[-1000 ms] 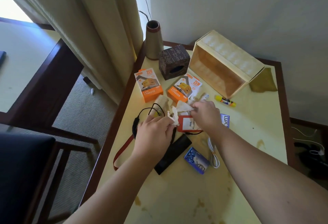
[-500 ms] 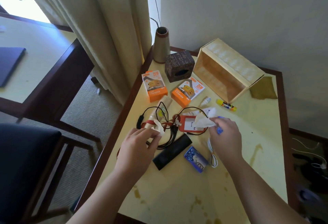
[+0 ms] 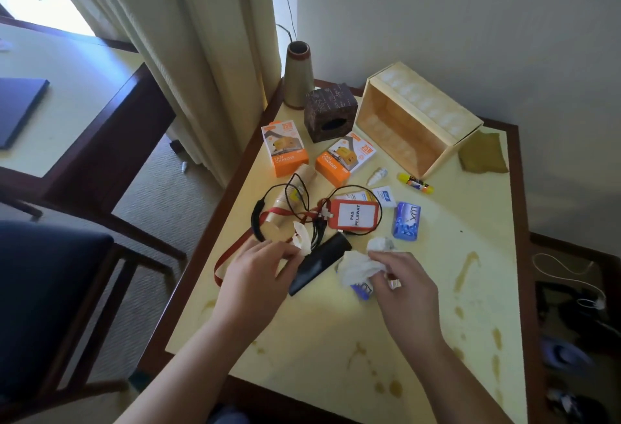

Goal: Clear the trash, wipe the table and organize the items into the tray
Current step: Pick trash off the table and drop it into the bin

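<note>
Gathering trash, the right hand (image 3: 401,284) now grips a crumpled white tissue (image 3: 358,267), having pulled back toward the table's (image 3: 437,322) near side since a second ago. The left hand (image 3: 258,269) pinches a smaller tissue scrap (image 3: 302,238) beside the black case (image 3: 319,265). Farther off, the tray (image 3: 416,121) lies tipped on its side, empty; judging by this, sorting hasn't begun.
</note>
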`<state>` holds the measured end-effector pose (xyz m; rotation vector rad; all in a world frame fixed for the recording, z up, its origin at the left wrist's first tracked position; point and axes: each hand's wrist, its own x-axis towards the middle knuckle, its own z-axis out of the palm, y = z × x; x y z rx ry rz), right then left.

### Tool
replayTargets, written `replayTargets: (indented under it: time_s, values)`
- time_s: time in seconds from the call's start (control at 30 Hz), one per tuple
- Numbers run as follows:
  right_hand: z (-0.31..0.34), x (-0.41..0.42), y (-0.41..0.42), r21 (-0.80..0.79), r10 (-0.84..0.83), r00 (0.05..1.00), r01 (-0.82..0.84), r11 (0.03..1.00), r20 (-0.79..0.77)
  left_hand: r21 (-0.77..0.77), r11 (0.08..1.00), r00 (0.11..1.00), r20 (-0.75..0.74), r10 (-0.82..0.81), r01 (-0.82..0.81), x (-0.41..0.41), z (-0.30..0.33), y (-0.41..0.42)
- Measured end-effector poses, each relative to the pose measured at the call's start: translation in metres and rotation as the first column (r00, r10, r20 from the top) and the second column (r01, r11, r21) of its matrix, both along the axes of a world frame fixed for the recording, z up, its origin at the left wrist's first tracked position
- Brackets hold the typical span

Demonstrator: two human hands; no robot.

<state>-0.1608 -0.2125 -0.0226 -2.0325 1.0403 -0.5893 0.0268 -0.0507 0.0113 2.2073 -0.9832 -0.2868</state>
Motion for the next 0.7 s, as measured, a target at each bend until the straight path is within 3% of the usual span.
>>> replayTargets:
  time_s: [0.27, 0.53, 0.7]
  values:
    - [0.008, 0.025, 0.071, -0.019, 0.182, 0.983, -0.183, 0.983, -0.035, -0.036, 0.995, 0.993, 0.065, 0.094, -0.091, 0.002, 0.014, 0.091]
    - [0.012, 0.077, 0.196, -0.066, 0.452, 0.891, -0.453, 0.889, -0.031, -0.051, 0.954, 0.949, 0.100, 0.300, -0.296, 0.015, -0.001, 0.246]
    - [-0.009, 0.112, 0.292, -0.102, 0.532, 0.846, -0.528, 0.843, 0.021, -0.020, 0.913, 0.911, 0.062, 0.408, -0.408, 0.013, -0.014, 0.350]
